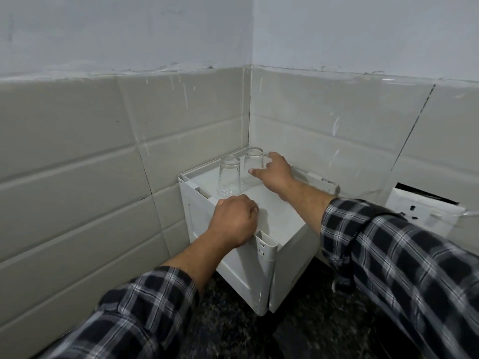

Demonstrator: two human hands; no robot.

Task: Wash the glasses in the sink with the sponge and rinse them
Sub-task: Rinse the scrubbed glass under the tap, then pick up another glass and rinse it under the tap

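On top of a white box pushed into the tiled corner, two clear glasses stand mouth down, just beside each other near its back edge. The near glass stands free. The far glass is grasped by the right hand, with the thumb behind it and the forefinger laid across its front. The left hand is clenched over the box's near left rim, fingers curled down onto the edge, just in front of the near glass but not touching it. Both arms wear checked sleeves. The box sits on a dark speckled tabletop. To the right, a white socket plate is set in the wall tiles.
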